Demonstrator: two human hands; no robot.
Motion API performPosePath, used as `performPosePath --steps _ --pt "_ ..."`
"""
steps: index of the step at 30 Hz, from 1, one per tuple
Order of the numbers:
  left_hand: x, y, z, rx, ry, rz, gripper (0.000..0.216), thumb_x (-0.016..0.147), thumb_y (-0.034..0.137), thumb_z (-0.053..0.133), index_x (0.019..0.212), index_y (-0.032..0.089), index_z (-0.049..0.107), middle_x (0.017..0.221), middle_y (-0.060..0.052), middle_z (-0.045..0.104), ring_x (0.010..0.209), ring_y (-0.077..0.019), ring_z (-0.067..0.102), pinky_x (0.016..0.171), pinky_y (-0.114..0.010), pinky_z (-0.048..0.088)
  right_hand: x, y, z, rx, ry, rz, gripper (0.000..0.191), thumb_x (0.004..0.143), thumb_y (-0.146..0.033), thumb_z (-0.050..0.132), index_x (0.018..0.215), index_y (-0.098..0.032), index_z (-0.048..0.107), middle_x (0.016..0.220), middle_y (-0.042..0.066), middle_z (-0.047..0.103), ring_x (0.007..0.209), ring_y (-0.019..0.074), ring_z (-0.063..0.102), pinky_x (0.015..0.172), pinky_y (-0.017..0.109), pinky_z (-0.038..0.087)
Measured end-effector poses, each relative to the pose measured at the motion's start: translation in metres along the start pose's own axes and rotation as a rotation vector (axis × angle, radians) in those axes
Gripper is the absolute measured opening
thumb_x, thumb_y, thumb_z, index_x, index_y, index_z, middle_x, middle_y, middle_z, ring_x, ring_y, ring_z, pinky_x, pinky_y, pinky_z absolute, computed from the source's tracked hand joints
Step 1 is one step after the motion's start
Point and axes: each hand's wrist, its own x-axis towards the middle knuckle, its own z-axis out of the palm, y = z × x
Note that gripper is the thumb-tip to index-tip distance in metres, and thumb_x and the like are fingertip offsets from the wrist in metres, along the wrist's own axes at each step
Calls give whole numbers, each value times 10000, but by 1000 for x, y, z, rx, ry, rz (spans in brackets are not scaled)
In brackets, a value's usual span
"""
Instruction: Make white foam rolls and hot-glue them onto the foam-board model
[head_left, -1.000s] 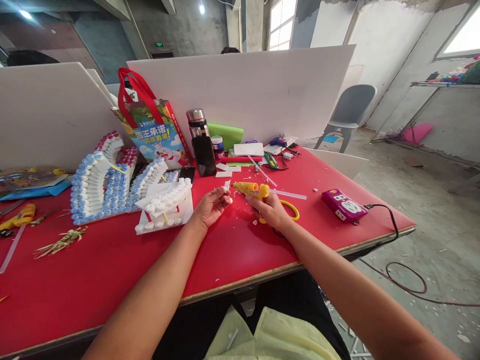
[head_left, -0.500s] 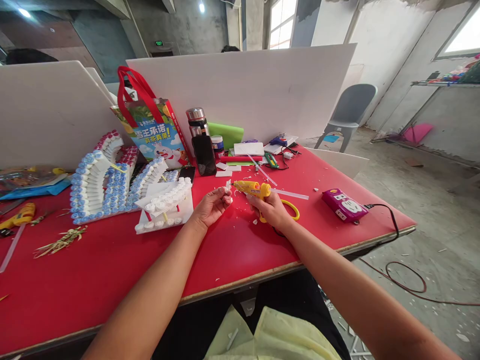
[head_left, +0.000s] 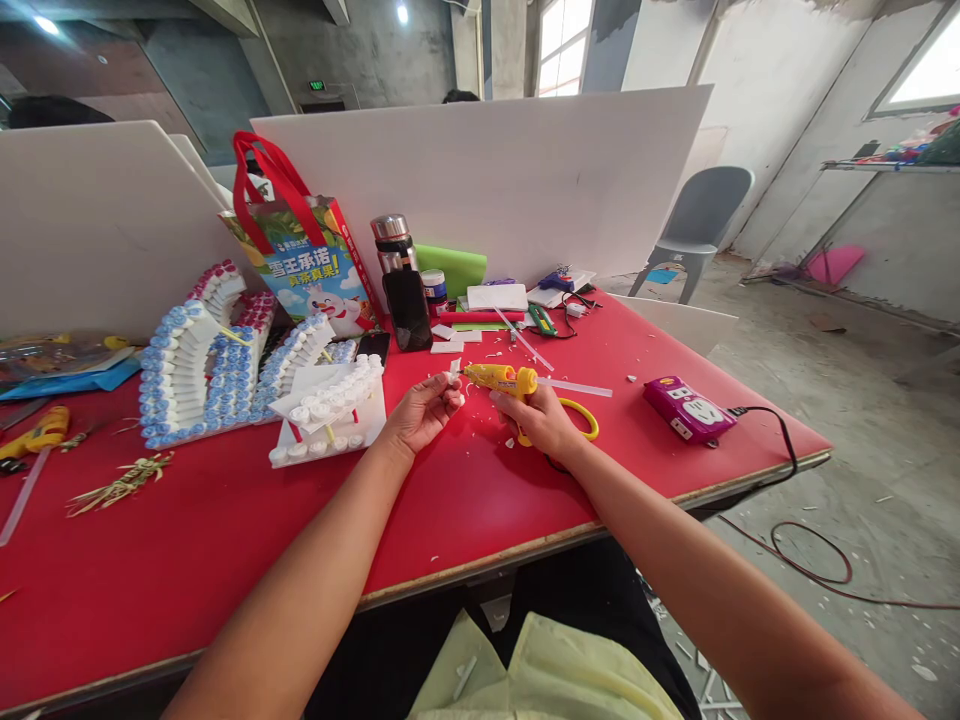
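My right hand grips a yellow glue gun over the red table, its nozzle pointing left. A clear glue stick sticks out of its back. My left hand pinches a small white foam piece right at the gun's tip. A white model of rows of capped tubes stands just left of my left hand.
A larger curved model with blue and red caps sits at the left. A red shopping bag, a steel flask, a phone, foam scraps and tools line the white divider. A purple power strip lies at right. Another yellow tool lies far left.
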Motion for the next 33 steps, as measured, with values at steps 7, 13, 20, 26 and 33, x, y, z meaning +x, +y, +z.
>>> performPosePath --steps 7,13,20,26,33 --pt "-3 -1 3 26 -14 -4 157 711 139 824 770 88 687 787 -58 635 627 -76 549 599 -191 533 -1 -1 -1 10 -3 -10 418 890 -502 569 621 -184 533 492 -16 500 497 120 453 511 258 362" --pt "-3 0 3 29 -15 6 136 738 144 803 757 100 675 781 -53 631 629 -71 541 602 -190 523 -1 0 0 7 -23 -10 423 889 -508 568 614 -191 516 498 -19 493 499 119 444 511 258 358" --pt "-1 0 0 37 -18 15 140 733 151 808 760 99 680 784 -55 636 628 -70 537 593 -191 511 0 0 -1 -22 -35 -31 456 906 -489 549 566 -196 470 492 -17 476 497 116 433 515 262 353" --pt "-1 -2 -2 66 -36 -8 134 736 149 806 787 93 696 780 -62 644 618 -79 549 588 -203 523 0 -1 -2 -24 -11 -48 441 903 -506 556 599 -194 486 490 -17 488 501 119 442 514 264 350" --pt "-2 -1 0 42 -37 -11 116 755 140 787 799 95 690 783 -61 638 616 -78 546 587 -195 519 -1 -1 -2 26 -37 -57 464 909 -517 550 583 -194 480 481 -18 485 480 113 440 504 264 348"
